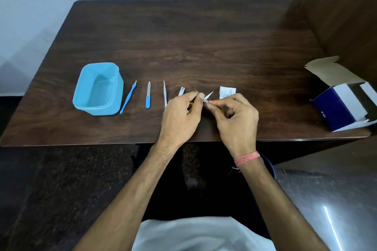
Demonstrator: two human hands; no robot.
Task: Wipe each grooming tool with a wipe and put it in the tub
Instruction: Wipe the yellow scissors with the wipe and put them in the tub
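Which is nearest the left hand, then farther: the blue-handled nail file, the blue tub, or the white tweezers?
From the left hand, head view:
1. White tweezers, just to its left.
2. Blue-handled nail file, farther left.
3. Blue tub, far left of the row.

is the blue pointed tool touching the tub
Apart. The head view shows a strip of bare table between the blue pointed tool and the tub along its whole length.

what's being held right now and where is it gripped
Small open scissors with yellow handles: the left hand grips the handles, and the right hand pinches one blade near the pivot.
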